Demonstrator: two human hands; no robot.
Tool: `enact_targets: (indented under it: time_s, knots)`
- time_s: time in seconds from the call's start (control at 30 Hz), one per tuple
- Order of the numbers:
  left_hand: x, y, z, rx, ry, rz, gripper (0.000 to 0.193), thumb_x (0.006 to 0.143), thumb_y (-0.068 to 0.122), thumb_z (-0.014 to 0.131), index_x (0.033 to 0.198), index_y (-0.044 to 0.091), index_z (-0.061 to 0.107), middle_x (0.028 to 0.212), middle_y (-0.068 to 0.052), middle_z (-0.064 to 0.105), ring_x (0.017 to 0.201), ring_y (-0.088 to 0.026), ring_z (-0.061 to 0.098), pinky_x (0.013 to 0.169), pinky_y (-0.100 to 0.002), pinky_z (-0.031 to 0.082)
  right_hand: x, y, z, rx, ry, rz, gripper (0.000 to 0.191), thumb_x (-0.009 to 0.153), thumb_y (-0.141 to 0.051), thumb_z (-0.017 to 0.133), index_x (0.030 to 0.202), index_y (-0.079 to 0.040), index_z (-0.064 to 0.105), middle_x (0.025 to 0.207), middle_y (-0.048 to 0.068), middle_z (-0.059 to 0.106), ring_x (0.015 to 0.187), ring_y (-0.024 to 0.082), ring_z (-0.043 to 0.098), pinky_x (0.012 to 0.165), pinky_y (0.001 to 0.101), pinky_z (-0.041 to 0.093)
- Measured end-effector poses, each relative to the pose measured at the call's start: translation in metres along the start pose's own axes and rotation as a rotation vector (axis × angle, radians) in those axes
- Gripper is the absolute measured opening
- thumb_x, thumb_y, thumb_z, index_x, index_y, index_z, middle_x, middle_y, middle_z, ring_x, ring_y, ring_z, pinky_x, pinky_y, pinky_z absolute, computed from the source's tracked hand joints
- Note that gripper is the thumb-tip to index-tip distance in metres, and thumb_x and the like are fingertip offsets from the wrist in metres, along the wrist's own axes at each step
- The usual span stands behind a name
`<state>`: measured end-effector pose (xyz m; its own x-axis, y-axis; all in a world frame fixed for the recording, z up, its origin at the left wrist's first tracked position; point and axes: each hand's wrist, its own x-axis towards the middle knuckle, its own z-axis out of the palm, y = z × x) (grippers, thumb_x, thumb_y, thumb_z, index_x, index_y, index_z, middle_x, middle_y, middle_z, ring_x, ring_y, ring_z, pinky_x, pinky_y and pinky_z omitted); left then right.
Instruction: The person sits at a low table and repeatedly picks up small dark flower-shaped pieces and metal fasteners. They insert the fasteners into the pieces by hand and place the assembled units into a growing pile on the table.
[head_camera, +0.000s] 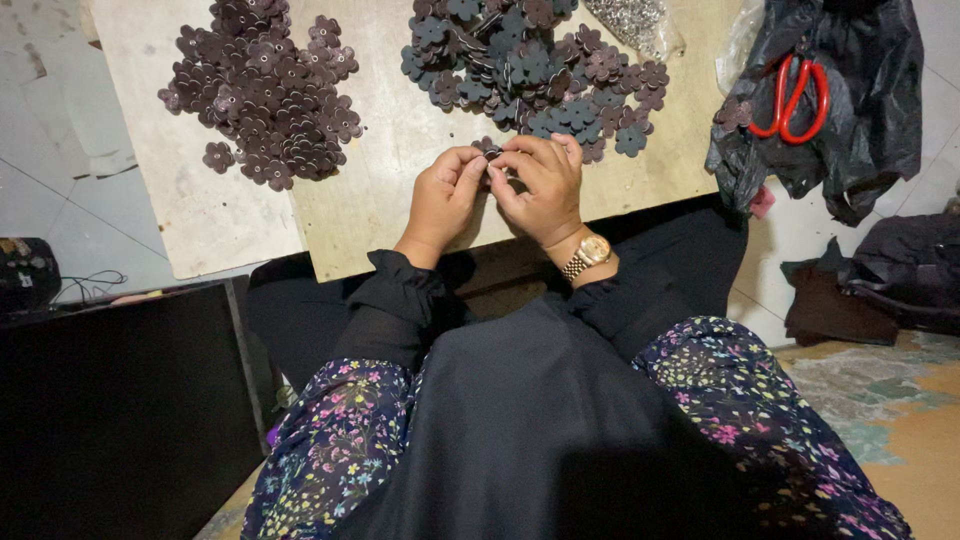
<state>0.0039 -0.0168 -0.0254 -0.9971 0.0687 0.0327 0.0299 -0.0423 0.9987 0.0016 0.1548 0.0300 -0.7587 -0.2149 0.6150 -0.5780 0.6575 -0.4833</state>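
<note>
Wooden board (400, 190) on the floor bears two flower heaps: brown (265, 95) at left, mixed dark (530, 70) at centre. Black bag (850, 110) with red scissors (795, 100) lies right. Left hand (443, 197) and right hand (540, 185) meet, pinching one flower piece (490, 152) together just above the board's near edge.

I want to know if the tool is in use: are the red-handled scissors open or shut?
Cannot tell. The scissors lie on the black plastic bag, apart from both hands; the red handles sit close together, but the blades are not visible.
</note>
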Motion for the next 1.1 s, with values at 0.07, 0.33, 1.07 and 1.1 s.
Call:
enact_targets:
  time_s: [0.07,0.33,1.07,1.1]
  knots:
    - [-0.001,0.002,0.000,0.074,0.012,-0.007,0.019,0.106,0.014,0.061,0.113,-0.002,0.067,0.095,-0.005,0.074,0.085,-0.009,0.069,0.078,-0.025,0.058,0.000,-0.001,0.001,-0.001,0.005,-0.001,0.012,0.088,-0.017,0.080,0.095,-0.014,0.072,0.108,0.002,0.068,0.101,0.022,0.064,0.104,0.0462,0.038]
    - [0.001,0.004,0.000,-0.116,-0.038,-0.001,0.019,0.108,0.015,0.057,0.113,-0.002,0.062,0.098,-0.004,0.072,0.088,-0.009,0.069,0.081,-0.025,0.059,0.001,0.002,0.000,0.032,-0.001,-0.011,0.009,0.090,-0.013,0.077,0.096,-0.013,0.071,0.109,0.004,0.069,0.103,0.025,0.064,0.103,0.0456,0.040]
    - [0.006,-0.004,-0.004,-0.262,-0.023,-0.077,0.022,0.110,0.020,0.052,0.109,0.000,0.061,0.099,-0.005,0.071,0.086,-0.008,0.066,0.081,-0.025,0.058,0.004,0.000,-0.001,0.074,-0.026,-0.029,0.022,0.087,-0.012,0.082,0.107,-0.012,0.071,0.113,0.006,0.067,0.103,0.028,0.062,0.103,0.0431,0.043]
    - [0.006,-0.005,-0.006,-0.260,-0.039,-0.077,0.022,0.111,0.020,0.052,0.109,0.000,0.061,0.099,-0.005,0.071,0.085,-0.008,0.065,0.080,-0.025,0.057,0.005,0.000,-0.001,0.067,-0.032,-0.037,0.024,0.087,-0.014,0.083,0.108,-0.012,0.071,0.113,0.005,0.067,0.103,0.027,0.062,0.102,0.0431,0.043]
